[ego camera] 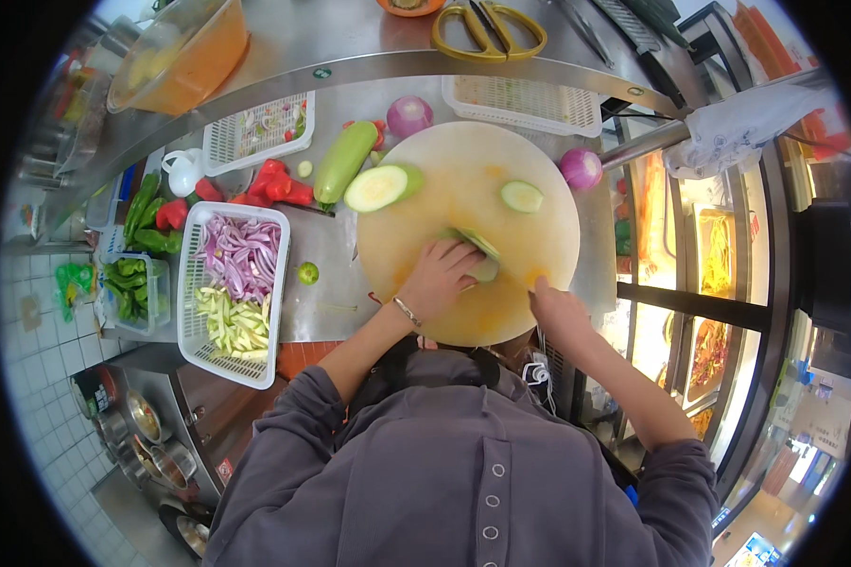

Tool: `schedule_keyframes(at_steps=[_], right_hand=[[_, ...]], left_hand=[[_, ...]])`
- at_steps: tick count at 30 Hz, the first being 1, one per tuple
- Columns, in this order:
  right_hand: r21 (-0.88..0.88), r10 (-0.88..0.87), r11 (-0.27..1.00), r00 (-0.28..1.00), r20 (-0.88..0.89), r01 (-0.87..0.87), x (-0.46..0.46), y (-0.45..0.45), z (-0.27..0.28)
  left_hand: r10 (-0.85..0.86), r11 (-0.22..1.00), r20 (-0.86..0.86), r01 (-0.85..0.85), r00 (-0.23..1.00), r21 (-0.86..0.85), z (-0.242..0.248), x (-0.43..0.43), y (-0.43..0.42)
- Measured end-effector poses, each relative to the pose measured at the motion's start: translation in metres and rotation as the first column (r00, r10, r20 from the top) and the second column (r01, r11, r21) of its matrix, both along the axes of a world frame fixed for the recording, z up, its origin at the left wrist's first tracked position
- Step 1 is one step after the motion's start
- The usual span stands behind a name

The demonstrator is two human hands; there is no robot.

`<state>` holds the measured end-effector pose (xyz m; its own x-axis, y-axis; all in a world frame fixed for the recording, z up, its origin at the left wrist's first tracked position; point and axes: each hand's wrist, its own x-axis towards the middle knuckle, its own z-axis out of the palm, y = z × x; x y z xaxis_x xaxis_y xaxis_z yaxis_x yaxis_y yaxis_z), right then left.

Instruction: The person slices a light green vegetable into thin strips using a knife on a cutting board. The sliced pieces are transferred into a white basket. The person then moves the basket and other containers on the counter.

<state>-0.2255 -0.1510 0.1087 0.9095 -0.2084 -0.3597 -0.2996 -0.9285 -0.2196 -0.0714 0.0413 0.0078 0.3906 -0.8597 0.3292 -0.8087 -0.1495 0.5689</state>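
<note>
My left hand [438, 278] rests on the round cutting board [461, 152], its fingers on a stack of pale green zucchini slices [482, 268]. At the board's lower right edge, my right hand [562, 315] is closed in a fist around what looks like a knife handle. The blade is seen nearly edge-on beside the slices and is hard to make out. A cut zucchini half [379, 188] lies at the board's upper left, its cut face towards me. One loose zucchini slice [522, 197] lies flat at the upper right.
A whole zucchini [346, 161], red peppers [276, 183] and red onions [409, 116] [581, 169] surround the board. Left stands a white basket [184, 312] of sliced onion and zucchini strips. Gold-handled scissors [489, 32] lie on the overhanging steel shelf [305, 67]. A lit display case [691, 305] stands right.
</note>
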Motion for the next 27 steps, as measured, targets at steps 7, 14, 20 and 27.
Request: schedule_keyframes(at_steps=[7, 14, 20, 27], right_hand=[[0.018, -0.049, 0.998, 0.992, -0.117, 0.052, 0.001, 0.002, -0.001], [0.079, 0.014, 0.997, 1.0, 0.018, -0.015, -0.005, -0.003, -0.006], [0.094, -0.046, 0.994, 0.997, -0.056, 0.051, -0.003, 0.002, -0.003], [0.123, -0.03, 0.992, 0.998, 0.056, 0.023, -0.001, 0.006, 0.006]], left_hand=[[0.012, 1.0, -0.025, -0.012, 1.0, -0.028, -0.001, -0.001, 0.002], [-0.017, 1.0, 0.004, 0.017, 1.0, -0.02, -0.009, 0.002, 0.0], [-0.011, 1.0, -0.017, 0.01, 1.0, -0.023, -0.012, -0.003, 0.006], [-0.055, 0.998, 0.111, 0.059, 0.992, -0.029, -0.012, 0.008, 0.005]])
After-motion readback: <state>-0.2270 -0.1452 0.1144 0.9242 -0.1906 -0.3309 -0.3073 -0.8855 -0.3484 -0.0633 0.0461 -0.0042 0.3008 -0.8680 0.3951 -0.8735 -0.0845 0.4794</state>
